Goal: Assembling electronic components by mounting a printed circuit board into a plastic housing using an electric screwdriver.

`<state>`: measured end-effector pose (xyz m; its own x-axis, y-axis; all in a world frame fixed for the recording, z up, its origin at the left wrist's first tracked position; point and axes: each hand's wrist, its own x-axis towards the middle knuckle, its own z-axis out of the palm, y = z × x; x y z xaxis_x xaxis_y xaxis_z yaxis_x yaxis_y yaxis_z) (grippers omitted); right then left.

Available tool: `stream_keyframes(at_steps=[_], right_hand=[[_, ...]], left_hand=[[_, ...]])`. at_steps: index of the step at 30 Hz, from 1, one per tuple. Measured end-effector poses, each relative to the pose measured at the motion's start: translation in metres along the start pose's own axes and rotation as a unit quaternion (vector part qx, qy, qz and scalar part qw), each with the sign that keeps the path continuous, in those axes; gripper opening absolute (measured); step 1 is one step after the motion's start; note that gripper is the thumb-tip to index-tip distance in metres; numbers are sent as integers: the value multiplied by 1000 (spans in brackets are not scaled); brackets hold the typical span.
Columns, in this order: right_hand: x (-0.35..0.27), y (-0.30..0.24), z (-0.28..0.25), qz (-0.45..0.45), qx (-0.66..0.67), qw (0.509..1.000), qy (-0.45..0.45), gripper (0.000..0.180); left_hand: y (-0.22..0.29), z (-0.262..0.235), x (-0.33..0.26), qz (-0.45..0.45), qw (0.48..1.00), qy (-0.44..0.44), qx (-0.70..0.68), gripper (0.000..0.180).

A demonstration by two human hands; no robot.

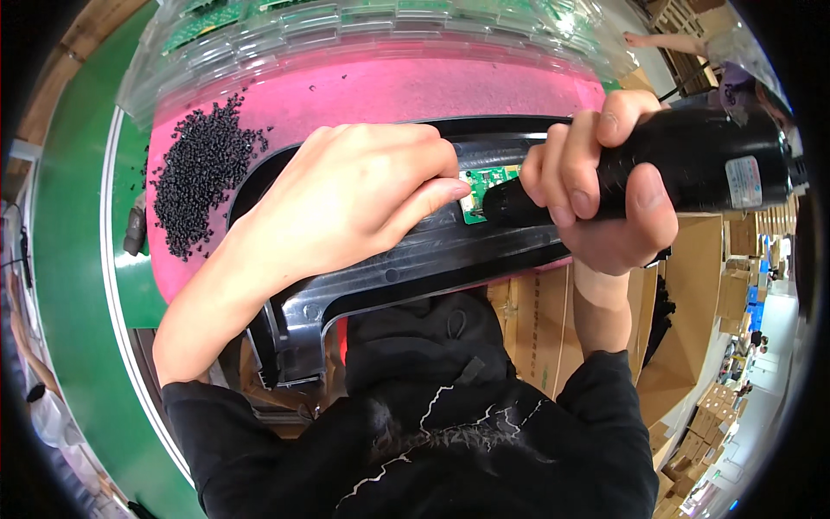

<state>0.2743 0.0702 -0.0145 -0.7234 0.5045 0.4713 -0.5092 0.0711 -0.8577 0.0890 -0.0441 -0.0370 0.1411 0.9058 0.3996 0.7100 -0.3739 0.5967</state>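
Observation:
My right hand (596, 182) is wrapped round a thick black electric screwdriver (692, 164). The tool lies nearly level, its narrow nose pointing left and meeting a small green circuit board (474, 208). That board sits inside a long, curved black plastic housing (389, 275), whose left end bends down towards my lap. My left hand (354, 195) rests over the housing with its fingers curled. Its thumb and forefinger are closed at the board's left edge; whatever they pinch, if anything, is hidden. My fingers and the tool's nose cover part of the board.
A heap of small black screws (203, 173) lies on the pink mat (389, 86) at the left. Clear plastic trays (380, 39) with green boards are stacked at the back. Open cardboard boxes (692, 294) stand at the right. A person's arm (666, 41) shows at upper right.

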Motion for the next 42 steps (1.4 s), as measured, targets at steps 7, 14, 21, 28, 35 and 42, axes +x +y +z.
stream_keyframes(at_steps=[7, 14, 21, 28, 35, 42], right_hand=[[-4, -3, 5, 0, -27, 1000, -1, 35], [6, 5, 9, 31, -11, 998, -48, 38], [4, 4, 20, 72, 54, 996, -22, 46], [4, -1, 10, 41, 65, 990, -118, 40], [4, 2, 11, 58, 66, 993, -75, 41], [-7, -13, 13, -95, 51, 992, -64, 44]], left_hand=[[-3, 0, 1, -11, 1000, -5, -1, 13], [-4, -1, -1, -1, 1000, 0, 24, 12], [-7, 4, -6, 21, 999, 11, 38, 12], [-8, 3, -6, 17, 998, -30, 51, 17], [-5, -2, -4, -3, 998, -56, 29, 19], [-5, -4, -6, -7, 996, -90, 13, 16]])
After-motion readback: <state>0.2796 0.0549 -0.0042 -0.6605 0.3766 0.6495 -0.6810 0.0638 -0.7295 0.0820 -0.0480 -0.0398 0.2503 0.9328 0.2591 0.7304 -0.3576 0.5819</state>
